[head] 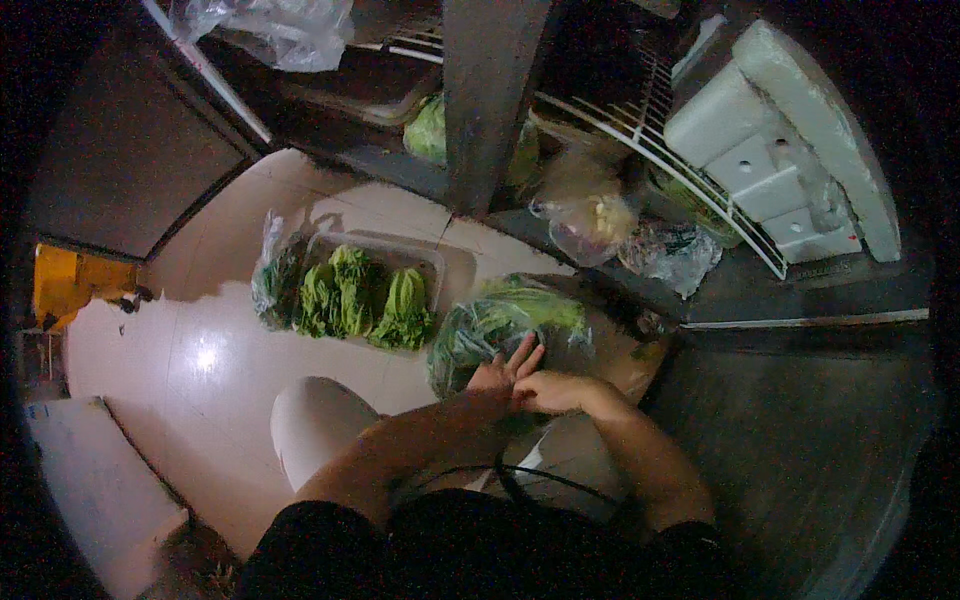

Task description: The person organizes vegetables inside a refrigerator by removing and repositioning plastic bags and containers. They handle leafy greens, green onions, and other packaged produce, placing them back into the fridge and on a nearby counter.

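Note:
My left hand [508,367] lies over the near edge of a clear plastic bag of leafy greens [487,326], with some fingers spread. Against it, at the wrist, rests my right hand [551,391], its fingers curled; whether either hand grips the plastic is unclear. Left of the bag, heads of green lettuce [349,292] lie in a clear plastic tray [439,274] on the tiled floor. Another bag of dark greens [276,289] stands at the tray's left side.
An open refrigerator with white wire shelves [660,161] is ahead, holding bagged produce [592,221] and a pale cabbage [427,131]. Its door with white bins [757,161] is at the right. A yellow object [64,281] stands far left.

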`<state>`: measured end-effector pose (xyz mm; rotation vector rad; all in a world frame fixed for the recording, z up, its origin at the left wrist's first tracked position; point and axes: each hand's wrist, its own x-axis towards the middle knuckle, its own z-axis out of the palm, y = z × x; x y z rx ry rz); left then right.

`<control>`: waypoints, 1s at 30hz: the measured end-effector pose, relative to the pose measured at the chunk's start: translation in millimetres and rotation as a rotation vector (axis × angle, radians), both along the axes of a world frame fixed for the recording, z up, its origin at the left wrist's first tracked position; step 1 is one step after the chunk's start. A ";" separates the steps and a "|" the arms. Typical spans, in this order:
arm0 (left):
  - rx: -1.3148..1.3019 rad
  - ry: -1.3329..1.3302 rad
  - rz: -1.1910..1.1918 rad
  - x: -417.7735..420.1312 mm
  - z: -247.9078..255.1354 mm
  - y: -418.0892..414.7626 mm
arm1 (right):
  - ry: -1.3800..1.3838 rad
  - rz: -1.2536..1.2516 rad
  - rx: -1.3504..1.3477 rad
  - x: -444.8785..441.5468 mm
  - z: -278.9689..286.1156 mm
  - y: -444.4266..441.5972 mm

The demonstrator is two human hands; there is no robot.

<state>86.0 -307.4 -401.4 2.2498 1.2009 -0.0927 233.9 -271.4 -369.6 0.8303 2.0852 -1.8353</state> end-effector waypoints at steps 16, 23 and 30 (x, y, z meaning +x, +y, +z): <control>0.091 -0.191 -0.085 9.3 3.4 13.5 | -0.275 0.060 -0.002 7.9 47.2 9.0; -0.198 -0.543 0.352 -6.0 17.7 34.8 | 0.208 -0.303 -0.048 9.9 108.0 38.5; -0.226 -1.014 0.824 -38.0 43.3 56.1 | 0.311 -1.166 -0.071 40.1 70.6 60.4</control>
